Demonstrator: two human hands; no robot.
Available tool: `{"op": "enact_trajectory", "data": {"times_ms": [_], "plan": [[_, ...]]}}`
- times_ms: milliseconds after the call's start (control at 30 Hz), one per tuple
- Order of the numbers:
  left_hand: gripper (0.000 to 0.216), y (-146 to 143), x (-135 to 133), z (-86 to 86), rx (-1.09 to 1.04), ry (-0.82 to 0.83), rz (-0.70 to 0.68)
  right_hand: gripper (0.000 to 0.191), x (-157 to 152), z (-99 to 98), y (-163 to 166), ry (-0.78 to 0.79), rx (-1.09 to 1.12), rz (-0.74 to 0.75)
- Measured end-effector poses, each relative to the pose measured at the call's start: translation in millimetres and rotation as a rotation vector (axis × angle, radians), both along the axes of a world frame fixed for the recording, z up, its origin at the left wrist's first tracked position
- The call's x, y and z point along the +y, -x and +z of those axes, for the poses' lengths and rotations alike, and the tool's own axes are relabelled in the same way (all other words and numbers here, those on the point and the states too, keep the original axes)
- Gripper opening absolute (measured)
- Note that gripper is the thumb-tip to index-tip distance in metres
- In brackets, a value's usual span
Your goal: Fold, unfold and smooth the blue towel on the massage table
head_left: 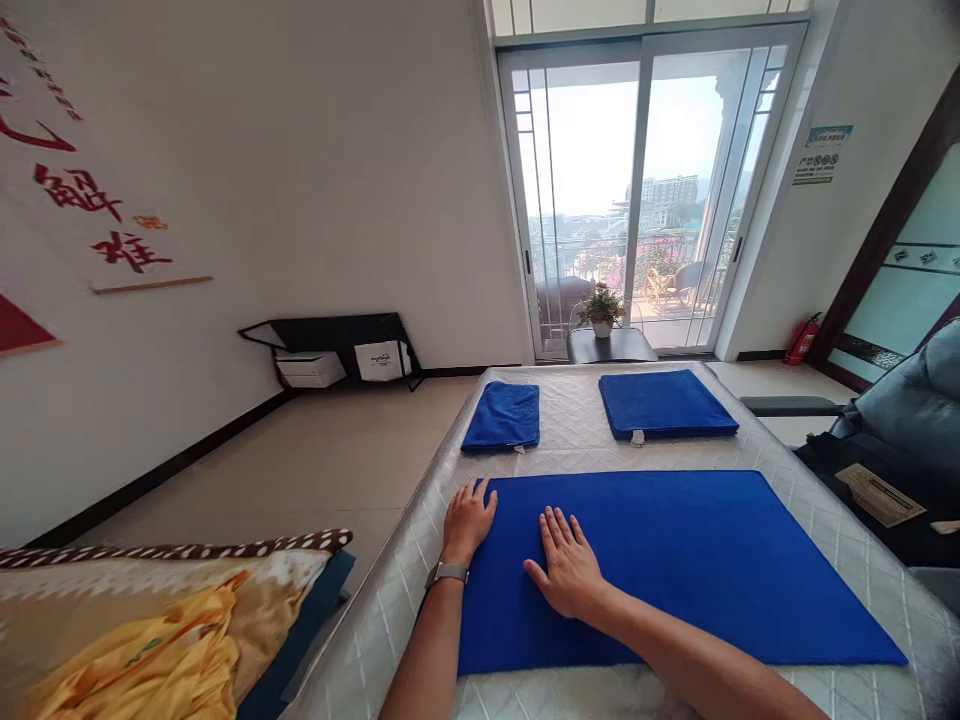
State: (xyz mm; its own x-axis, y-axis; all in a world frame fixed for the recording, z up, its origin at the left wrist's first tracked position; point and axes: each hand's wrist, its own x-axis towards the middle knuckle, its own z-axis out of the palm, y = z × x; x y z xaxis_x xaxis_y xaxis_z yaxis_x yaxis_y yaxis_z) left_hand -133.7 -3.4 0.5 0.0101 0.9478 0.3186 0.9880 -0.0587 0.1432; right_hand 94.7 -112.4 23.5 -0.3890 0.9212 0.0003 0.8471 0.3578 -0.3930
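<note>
A large blue towel [697,560] lies spread flat on a white quilted mattress [570,420]. My left hand [466,520], with a watch on its wrist, rests at the towel's left edge, its fingers curled over the far left corner. My right hand [568,572] lies flat and open on the towel, fingers stretched forward, a little to the right of the left hand. Farther back on the mattress sit a small folded blue towel [502,416] and a wider folded blue towel [664,403].
A patterned pillow [157,620] lies at the lower left beside the bed. A low black shelf [337,350] stands against the left wall. A potted plant [601,310] sits before the glass sliding doors. A grey chair [907,420] is to the right.
</note>
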Motion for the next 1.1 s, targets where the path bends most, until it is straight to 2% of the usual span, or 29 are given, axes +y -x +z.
{"op": "enact_trajectory", "data": {"times_ms": [267,567,700,800,900,1000,1100], "plan": [[0.049,1.5,0.4,-1.4,0.0,0.009,0.0,0.087,-8.6,-3.1,-129.2,0.021,-0.183,-0.271],[0.05,1.4,1.5,-2.4,0.027,0.015,0.015,0.091,-29.8,-39.7,-298.9,-0.071,-0.352,-0.659],[0.049,2.2,1.9,-3.7,0.003,0.0,0.009,0.09,-38.1,-49.3,-358.1,-0.091,-0.361,-0.77],[0.047,3.1,2.1,-4.0,-0.011,-0.011,0.001,0.089,-42.2,-50.6,-380.1,-0.082,-0.342,-0.778],[0.048,3.1,1.9,-3.3,-0.014,-0.008,0.002,0.089,-41.8,-47.7,-383.1,-0.063,-0.339,-0.784],[0.048,2.5,1.6,-2.8,-0.003,0.003,0.002,0.088,-35.0,-39.7,-365.0,-0.084,-0.356,-0.811],[0.049,2.0,1.5,-2.9,-0.002,0.0,0.004,0.085,-22.4,-25.8,-319.1,-0.112,-0.353,-0.744]]}}
